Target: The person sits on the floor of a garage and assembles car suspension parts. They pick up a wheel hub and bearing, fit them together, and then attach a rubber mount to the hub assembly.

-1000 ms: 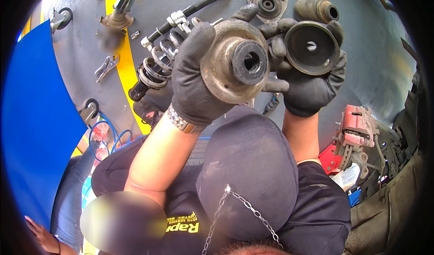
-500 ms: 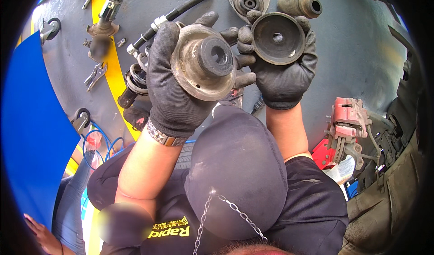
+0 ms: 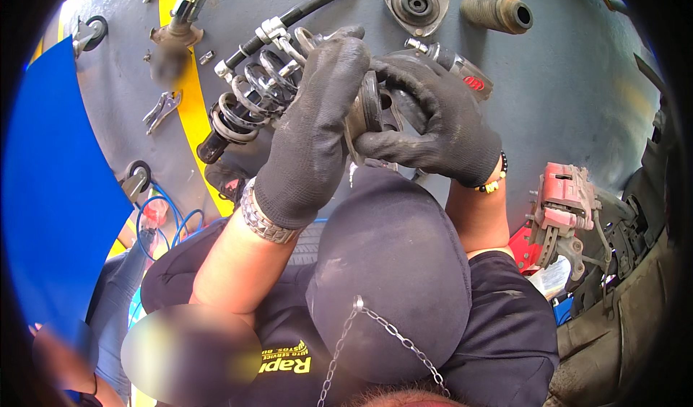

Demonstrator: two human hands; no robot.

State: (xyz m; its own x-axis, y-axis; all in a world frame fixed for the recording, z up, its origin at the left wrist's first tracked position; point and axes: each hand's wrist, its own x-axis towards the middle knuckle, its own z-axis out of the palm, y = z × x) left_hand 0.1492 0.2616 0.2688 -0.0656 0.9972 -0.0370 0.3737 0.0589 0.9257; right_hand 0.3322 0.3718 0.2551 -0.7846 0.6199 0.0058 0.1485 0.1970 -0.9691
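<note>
Both my hands wear black gloves and meet in front of me around two round parts. My left hand (image 3: 317, 125) is closed on a rusty metal spring seat (image 3: 356, 124), seen edge-on and mostly covered by the glove. From the other side, my right hand (image 3: 440, 118) curls its fingers and thumb round a black dished cup (image 3: 372, 102), which lies against the seat. Just beyond my left hand, a strut with a coil spring (image 3: 249, 93) lies on the floor. A spring compressor (image 3: 289, 19) is clamped along that spring.
Past my hands lie a strut mount (image 3: 416, 4), a ribbed dust boot (image 3: 494, 12) and an air tool (image 3: 462, 71). Locking pliers (image 3: 162, 111) rest near the yellow stripe. A red brake caliper (image 3: 567, 194) hangs at right. Blue panel (image 3: 58, 205) stands left; another person's arm shows below.
My hands have come together and turned, bringing the two parts edge-on against each other. The right hand has rolled over, its back now showing. The air tool beyond has come into sight.
</note>
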